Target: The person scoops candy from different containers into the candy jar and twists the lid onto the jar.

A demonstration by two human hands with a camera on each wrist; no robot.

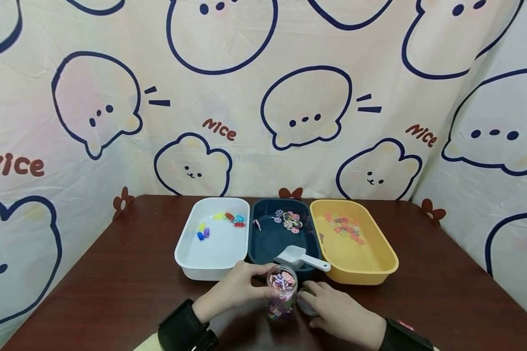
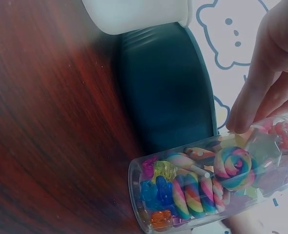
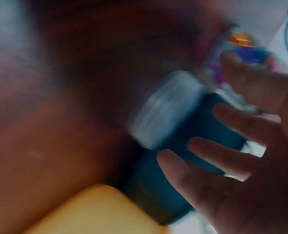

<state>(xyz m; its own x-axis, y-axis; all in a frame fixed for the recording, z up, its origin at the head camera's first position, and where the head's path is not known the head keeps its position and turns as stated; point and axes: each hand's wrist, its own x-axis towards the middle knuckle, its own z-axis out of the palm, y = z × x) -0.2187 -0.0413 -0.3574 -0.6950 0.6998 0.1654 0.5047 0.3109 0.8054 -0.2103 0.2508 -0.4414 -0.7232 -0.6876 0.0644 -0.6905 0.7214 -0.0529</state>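
My left hand grips a clear plastic jar near its top, thumb and fingers on either side. The jar stands upright and uncapped at the front of the table. In the left wrist view, swirled lollipop pieces, striped twists and gummy-bear-like pieces show through its wall. Just right of the jar, my right hand is over a clear lid. The right wrist view is blurred; there the fingers are spread and the lid lies beyond their tips.
Behind the jar stand three trays side by side: white, dark teal and yellow. Each has small colourful pieces in it. A white scoop lies across the teal tray's front rim. A patterned cloth hangs behind the brown table.
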